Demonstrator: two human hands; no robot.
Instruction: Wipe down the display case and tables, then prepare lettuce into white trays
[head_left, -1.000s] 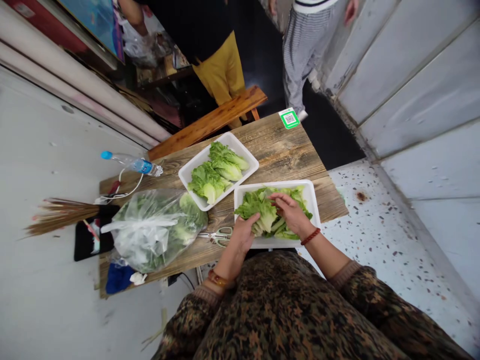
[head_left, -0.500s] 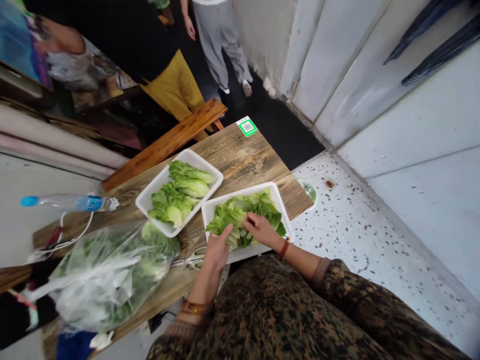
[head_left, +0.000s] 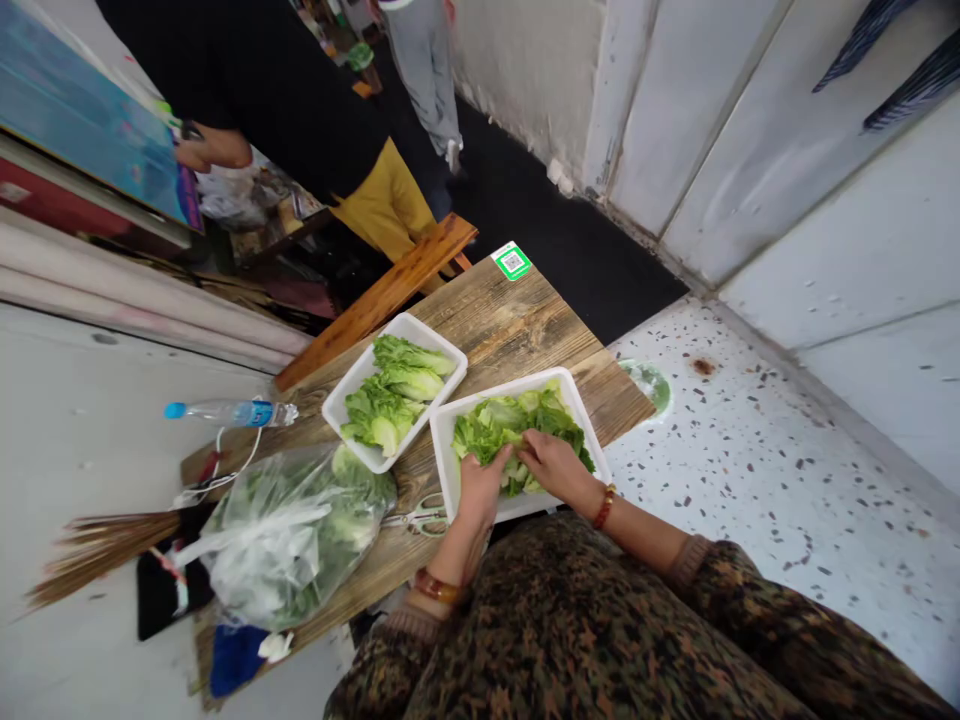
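Both hands are over the nearer white plastic tray (head_left: pixel 442 455), which holds torn lettuce leaves (head_left: pixel 551 408). My left hand (head_left: pixel 482 487) is closed on a piece of lettuce at the tray's left part, thumb pointing inward. Close beside it, my right hand (head_left: pixel 555 464) pinches the same lettuce, its fingertips near the left thumb. Much of the piece between them is hidden by the fingers. A second white tray (head_left: pixel 336 405) stands to the left, with larger lettuce pieces (head_left: pixel 397 385) lying in it. Scissors (head_left: pixel 425 517) with pale handles lie left of my left wrist.
A clear plastic bag (head_left: pixel 292 540) of greens fills the wooden table's left part. Behind it a water bottle (head_left: pixel 232 412) lies near a white cable. A bench (head_left: pixel 382 295) runs along the far edge. A person in yellow trousers (head_left: pixel 386 205) stands beyond; another walks farther back.
The whole view has shifted, so the table sits farther right. My hands have come closer together over the lettuce. The person in grey trousers has moved farther away.
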